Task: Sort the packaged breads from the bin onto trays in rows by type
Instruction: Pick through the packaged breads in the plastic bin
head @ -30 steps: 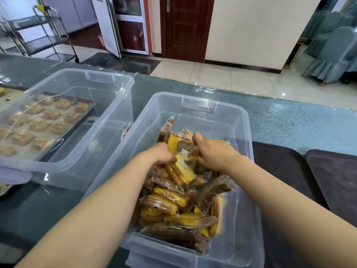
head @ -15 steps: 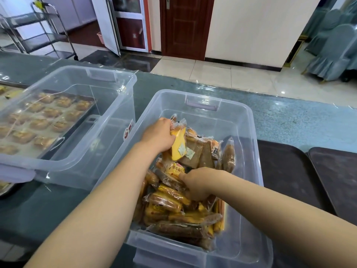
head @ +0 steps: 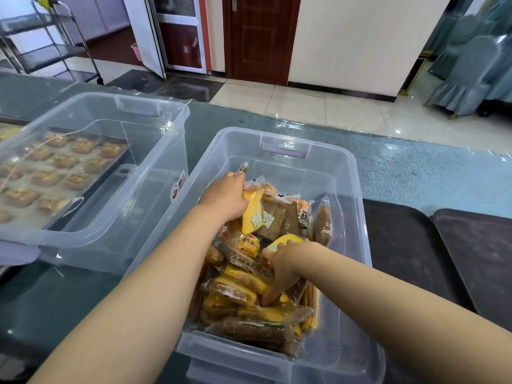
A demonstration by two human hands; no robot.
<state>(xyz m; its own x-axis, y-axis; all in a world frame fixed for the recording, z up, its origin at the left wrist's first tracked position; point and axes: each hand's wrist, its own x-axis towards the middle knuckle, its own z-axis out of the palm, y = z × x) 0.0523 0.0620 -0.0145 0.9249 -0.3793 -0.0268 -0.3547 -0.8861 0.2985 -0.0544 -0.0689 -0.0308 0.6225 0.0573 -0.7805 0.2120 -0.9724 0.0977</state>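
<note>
Both forearms reach into the clear bin (head: 352, 189), whose near rim lies under them. Nearest the person, below the right fingers, dark brown and yellow packaged breads (head: 249, 300) lie heaped against the bin's near wall. The right hand (head: 288, 266) rests on this heap, its fingers curled round a yellow packet (head: 285, 241) at its far side, with one finger stretched down into the packets toward the person. Just left of those fingers lies a packet with red and yellow print (head: 250, 245). Farther in, the left hand (head: 227, 199) grips the top of a yellow wedge-shaped packet (head: 253, 212), which stands upright; brown slices in wrappers (head: 279, 217) lean just right of it. Beyond the left fingers the bin floor is bare up to the far wall with its pale handle.

Right of the right hand, past the bin wall, two dark trays (head: 410, 259) lie side by side on the table, touching or nearly so. Left of the left hand stands a second clear bin (head: 166, 151), close beside the first; through it shows a tray of breads in rows (head: 58, 167). Past the table's far edge are tiled floor, a metal trolley (head: 55, 48) and a brown door (head: 260, 37).
</note>
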